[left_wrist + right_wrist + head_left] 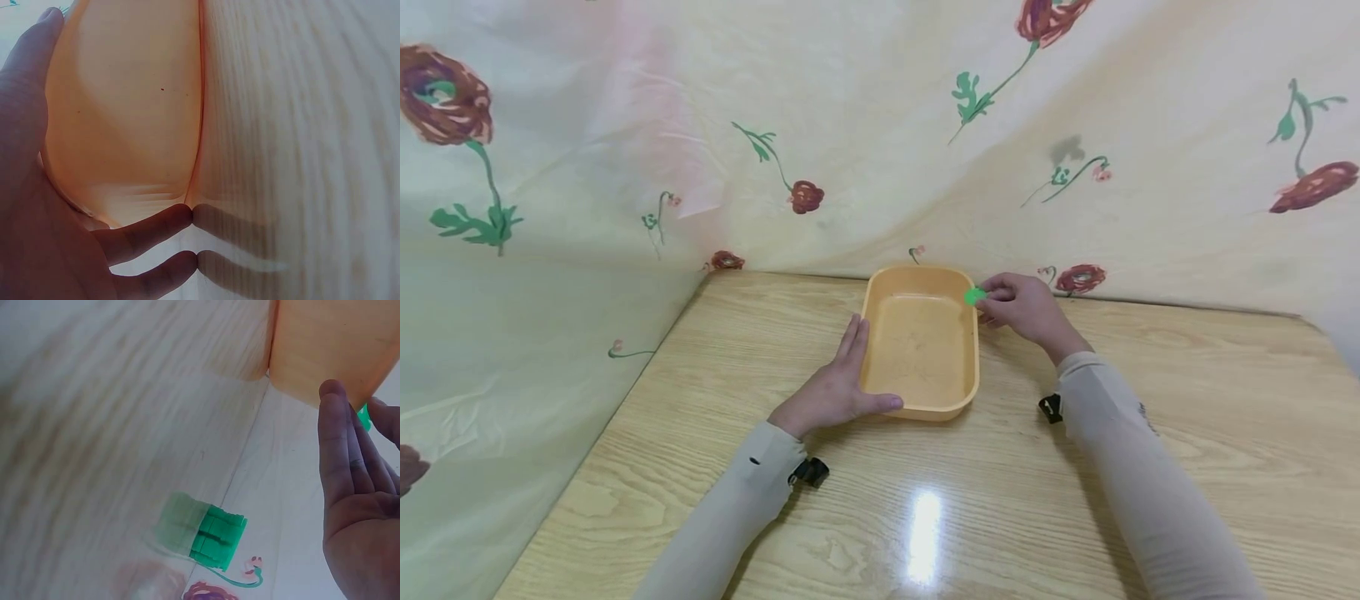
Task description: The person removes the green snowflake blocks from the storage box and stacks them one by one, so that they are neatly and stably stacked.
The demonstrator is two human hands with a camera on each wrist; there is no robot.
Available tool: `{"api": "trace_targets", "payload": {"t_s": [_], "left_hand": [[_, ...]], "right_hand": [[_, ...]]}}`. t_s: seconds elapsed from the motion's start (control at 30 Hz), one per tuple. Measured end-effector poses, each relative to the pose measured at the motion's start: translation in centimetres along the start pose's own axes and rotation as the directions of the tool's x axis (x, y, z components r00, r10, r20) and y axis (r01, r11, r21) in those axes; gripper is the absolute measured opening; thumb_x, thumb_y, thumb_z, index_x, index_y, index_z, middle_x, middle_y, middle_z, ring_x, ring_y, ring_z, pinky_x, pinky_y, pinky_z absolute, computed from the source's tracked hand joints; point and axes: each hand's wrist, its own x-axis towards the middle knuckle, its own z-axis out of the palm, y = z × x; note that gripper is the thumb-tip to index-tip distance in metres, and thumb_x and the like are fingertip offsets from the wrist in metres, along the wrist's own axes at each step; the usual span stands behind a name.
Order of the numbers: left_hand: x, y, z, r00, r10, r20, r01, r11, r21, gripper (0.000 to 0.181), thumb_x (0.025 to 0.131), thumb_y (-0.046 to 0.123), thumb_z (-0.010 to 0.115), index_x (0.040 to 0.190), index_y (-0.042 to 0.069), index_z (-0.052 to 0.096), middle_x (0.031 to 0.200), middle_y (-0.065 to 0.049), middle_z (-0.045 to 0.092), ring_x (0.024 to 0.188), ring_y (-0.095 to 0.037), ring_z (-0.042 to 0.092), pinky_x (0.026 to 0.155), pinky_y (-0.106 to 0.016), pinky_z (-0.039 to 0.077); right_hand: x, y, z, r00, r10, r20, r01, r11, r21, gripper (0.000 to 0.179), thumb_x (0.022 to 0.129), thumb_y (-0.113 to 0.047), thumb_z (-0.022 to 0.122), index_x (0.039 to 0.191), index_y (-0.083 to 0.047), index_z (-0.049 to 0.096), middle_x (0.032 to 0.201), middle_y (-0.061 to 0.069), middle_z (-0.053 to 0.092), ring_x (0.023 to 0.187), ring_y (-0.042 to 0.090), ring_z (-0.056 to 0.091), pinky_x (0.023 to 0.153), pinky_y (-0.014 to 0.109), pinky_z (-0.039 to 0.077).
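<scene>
An orange plastic tray (917, 354) lies on the wooden table near the wall. My left hand (838, 387) rests against its near-left corner, thumb along the front rim and straight fingers beside the left wall; two fingertips (181, 215) reach down to the table. At the tray's right rim, my right hand (1018, 308) pinches a small bright green piece (975, 296) between thumb and fingers. Only a sliver of that green piece (364, 417) shows in the right wrist view, so its kind cannot be told.
A ribbed green object (219, 537) stands by the back edge in the right wrist view; the head view does not show it. Floral sheeting (850, 125) hangs behind and left of the table (880, 508). A black wrist strap piece (1051, 408) sticks out at the right sleeve.
</scene>
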Motion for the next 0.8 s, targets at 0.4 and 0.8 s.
{"api": "trace_targets", "payload": {"t_s": [0.4,0.8], "left_hand": [[-0.1,-0.2,0.2,1.000,-0.004,-0.007,0.004,1.000,-0.006,0.129,0.081,0.058,0.079,0.161,0.021,-0.016,0.163,0.010,-0.028,0.143,-0.042,0.029,0.107,-0.053,0.038],[0.0,-0.1,0.4,1.000,-0.020,-0.001,0.020,1.000,-0.017,0.130,0.079,0.058,0.081,0.161,0.021,-0.014,0.163,0.011,-0.027,0.147,-0.040,0.021,0.110,-0.054,0.034]], "right_hand": [[-0.1,0.5,-0.3,0.999,-0.010,0.047,0.009,1.000,0.022,0.038,0.101,-0.015,0.064,0.129,0.009,0.057,0.113,0.026,0.070,0.092,0.036,0.072,0.076,0.045,0.059],[-2.4,1.9,-3.9,0.976,-0.003,-0.217,-0.010,0.998,-0.061,0.045,0.098,-0.032,0.068,0.129,0.000,0.058,0.100,0.014,0.064,0.073,0.025,0.066,0.065,0.034,0.057]]}}
